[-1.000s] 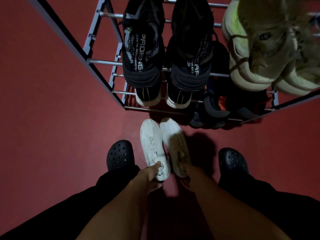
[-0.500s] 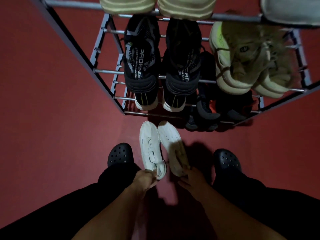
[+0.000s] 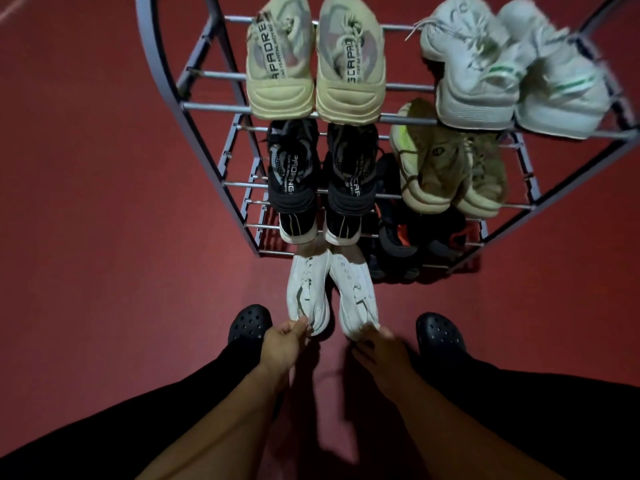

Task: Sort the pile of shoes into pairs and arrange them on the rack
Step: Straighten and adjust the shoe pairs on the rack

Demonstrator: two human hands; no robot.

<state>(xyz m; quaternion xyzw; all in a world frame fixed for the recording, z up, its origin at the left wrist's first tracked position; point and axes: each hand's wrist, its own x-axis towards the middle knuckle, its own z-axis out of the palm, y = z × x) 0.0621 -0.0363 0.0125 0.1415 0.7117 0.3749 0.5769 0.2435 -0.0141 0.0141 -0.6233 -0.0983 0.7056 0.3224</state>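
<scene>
Two white sneakers lie side by side, toes toward the rack's bottom shelf. My left hand (image 3: 284, 344) grips the heel of the left white sneaker (image 3: 306, 292). My right hand (image 3: 375, 351) holds the heel of the right white sneaker (image 3: 355, 292). The grey metal rack (image 3: 207, 107) stands ahead. Its top shelf holds a beige pair (image 3: 313, 64) and a white pair with green stripes (image 3: 512, 71). Below sit a black pair (image 3: 322, 181) and an olive pair (image 3: 446, 171). A dark pair with orange (image 3: 405, 244) fills the bottom right.
The floor is dark red all around (image 3: 104, 237). My feet in black perforated clogs stand on either side of the white sneakers, the left clog (image 3: 249, 323) and the right clog (image 3: 440, 334). The rack's curved side posts frame the shelves.
The white sneakers have slid forward, so their toes now reach under the black pair. The right one has turned upright. My view has tilted up, showing the top shelf.
</scene>
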